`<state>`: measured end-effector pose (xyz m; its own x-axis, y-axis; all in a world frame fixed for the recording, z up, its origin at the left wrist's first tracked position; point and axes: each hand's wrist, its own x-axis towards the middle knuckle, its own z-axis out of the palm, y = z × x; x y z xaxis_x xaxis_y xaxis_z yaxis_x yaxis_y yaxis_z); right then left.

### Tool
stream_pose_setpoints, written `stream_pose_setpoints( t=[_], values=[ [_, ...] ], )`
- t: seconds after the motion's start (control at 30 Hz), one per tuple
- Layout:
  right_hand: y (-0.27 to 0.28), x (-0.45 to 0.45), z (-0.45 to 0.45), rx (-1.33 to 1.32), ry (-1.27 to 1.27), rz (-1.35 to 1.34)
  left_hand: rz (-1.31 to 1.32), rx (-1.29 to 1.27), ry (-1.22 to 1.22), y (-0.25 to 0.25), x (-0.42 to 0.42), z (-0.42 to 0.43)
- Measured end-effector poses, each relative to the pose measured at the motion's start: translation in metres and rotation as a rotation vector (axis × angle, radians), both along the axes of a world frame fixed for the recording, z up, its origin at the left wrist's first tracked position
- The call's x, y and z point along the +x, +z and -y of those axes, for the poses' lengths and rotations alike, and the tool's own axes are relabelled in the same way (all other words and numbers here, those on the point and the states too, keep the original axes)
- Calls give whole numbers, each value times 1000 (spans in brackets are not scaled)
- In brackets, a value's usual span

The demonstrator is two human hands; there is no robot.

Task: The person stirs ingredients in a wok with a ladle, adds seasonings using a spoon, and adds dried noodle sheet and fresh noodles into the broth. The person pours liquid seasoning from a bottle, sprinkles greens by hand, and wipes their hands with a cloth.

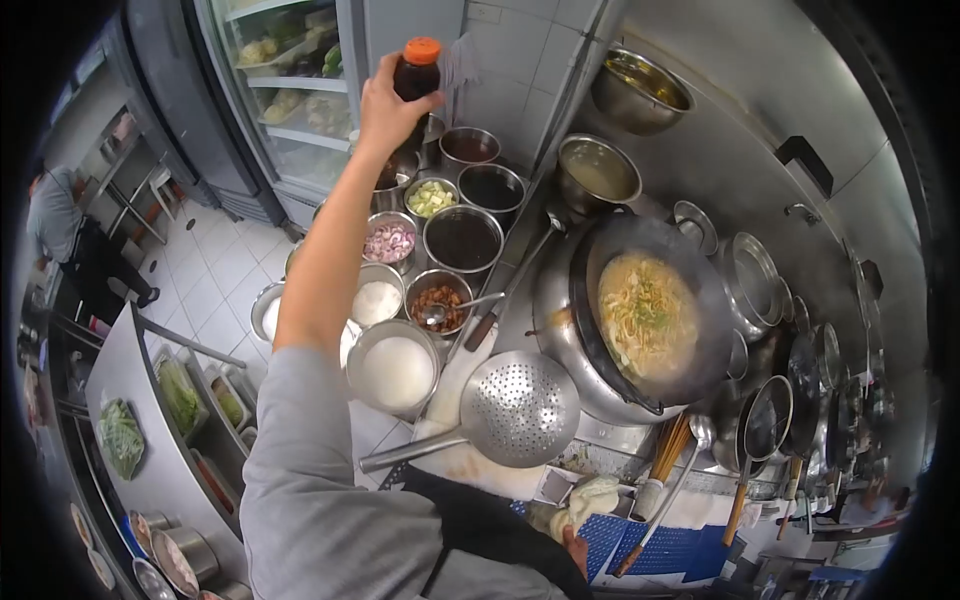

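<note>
My left hand (388,112) is raised at the far end of my stretched arm, fingers wrapped round a dark bottle (416,76) with an orange cap. Below it stand several metal pots, among them one of chopped pale green vegetable (431,198) and one of dark liquid (462,238). Low in the view, my right hand (576,552) is closed on a pale cloth (588,503); part of that hand is hidden. To the right, a steaming wok (700,320) contains noodles in broth with green bits on top (648,315).
A perforated strainer (520,408) lies in front of the pots. A ladle (700,432) and a bundle of thin sticks (672,450) rest near the wok. Pans (768,418) line the right wall. A glass-door fridge (300,90) stands behind; another person (75,225) is at far left.
</note>
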<state>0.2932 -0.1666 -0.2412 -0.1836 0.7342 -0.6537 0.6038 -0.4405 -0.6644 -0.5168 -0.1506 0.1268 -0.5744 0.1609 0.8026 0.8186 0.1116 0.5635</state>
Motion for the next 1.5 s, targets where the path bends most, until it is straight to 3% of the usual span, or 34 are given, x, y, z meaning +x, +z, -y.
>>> stream_pose_setpoints(
  t=[0.1, 0.2, 0.3, 0.4, 0.47, 0.6, 0.67, 0.73, 0.8, 0.87, 1.03, 1.13, 1.27, 1.33, 1.4, 1.47, 1.5],
  values=[
    [8, -7, 1, 29, 151, 383, -10, -12, 62, -33, -75, -16],
    [24, -20, 16, 46, 72, 353, 59, -108, 139, -74, -117, -27],
    [28, -26, 30, 243, 66, 140, 155, -316, 224, -104, -132, -33],
    [28, -31, 26, 132, 51, 321, 390, -473, 208, -113, -128, -32],
    [21, -33, 27, 234, 83, 320, 438, -616, 220, -103, -122, -34],
    [20, -37, 32, 443, 141, 174, 316, -821, 299, -133, -166, -58],
    [-77, 52, 16, 342, 629, 553, 160, -864, 305, -144, -186, -62],
    [-51, 36, 33, 645, 759, 542, 105, -942, 241, -153, -198, -65],
    [-4, -14, 27, 161, 200, 534, 216, -1073, 150, -147, -211, -64],
    [-1, -22, 34, 281, 46, 443, 136, -964, 167, -142, -200, -53],
    [-12, -6, 28, 182, 31, 467, 51, -357, 252, -111, -122, -28],
    [-29, 1, 19, 145, 11, 378, 123, -38, 89, -84, -23, -3],
    [-47, 17, -1, 34, 1, 186, 236, 51, -376, -91, 128, 0],
    [-52, 22, -20, 32, 26, 98, 358, -106, -520, -100, 209, -8],
    [-62, 30, -32, 93, 68, 29, 722, -148, -749, -112, 298, -24],
    [-46, 33, -42, -19, 49, -6, 1275, -64, -1143, -119, 373, -36],
    [-42, 27, -43, -78, 48, -23, 1431, -35, -1291, -125, 404, -41]
  ],
)
